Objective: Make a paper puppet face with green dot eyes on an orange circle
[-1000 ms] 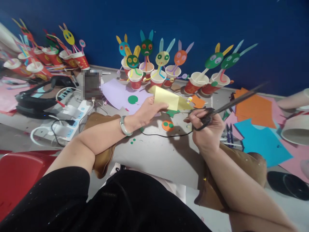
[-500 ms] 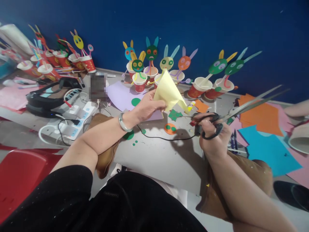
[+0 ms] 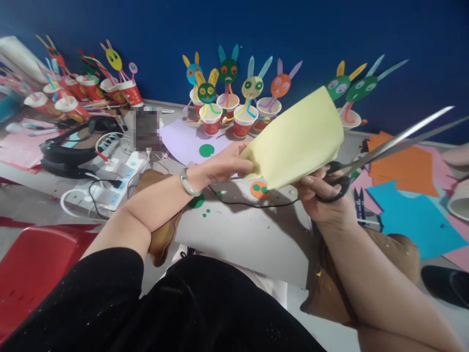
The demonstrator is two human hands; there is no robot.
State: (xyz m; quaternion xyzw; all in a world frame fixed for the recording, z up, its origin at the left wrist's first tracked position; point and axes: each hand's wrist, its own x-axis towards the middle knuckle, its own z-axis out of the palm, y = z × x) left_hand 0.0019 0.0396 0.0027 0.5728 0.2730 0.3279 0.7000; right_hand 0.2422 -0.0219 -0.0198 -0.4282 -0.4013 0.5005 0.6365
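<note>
My left hand point(image 3: 232, 164) pinches the left corner of a sheet of yellow paper point(image 3: 300, 137), which is raised above the table and bent. My right hand point(image 3: 326, 195) has black-handled scissors point(image 3: 395, 142) hooked on its fingers, the long blades pointing away to the right. Its thumb and fingers also grip the lower right edge of the yellow paper. Under the sheet lies an orange paper disc point(image 3: 260, 190) with two green dots. A green paper disc point(image 3: 207, 150) rests on a purple sheet point(image 3: 183, 139) beyond my left hand.
Paper cups point(image 3: 246, 122) with rabbit-faced figures stand along the blue wall. On the left are a power strip point(image 3: 126, 181) with cables and a black headset point(image 3: 73, 146). Orange paper point(image 3: 399, 166) and blue paper point(image 3: 414, 215) lie at right, near another person's arm point(image 3: 456, 157).
The yellow paper has been spread out and swung right, so it now spans both hands. My right hand has taken hold of its edge while keeping the scissors.
</note>
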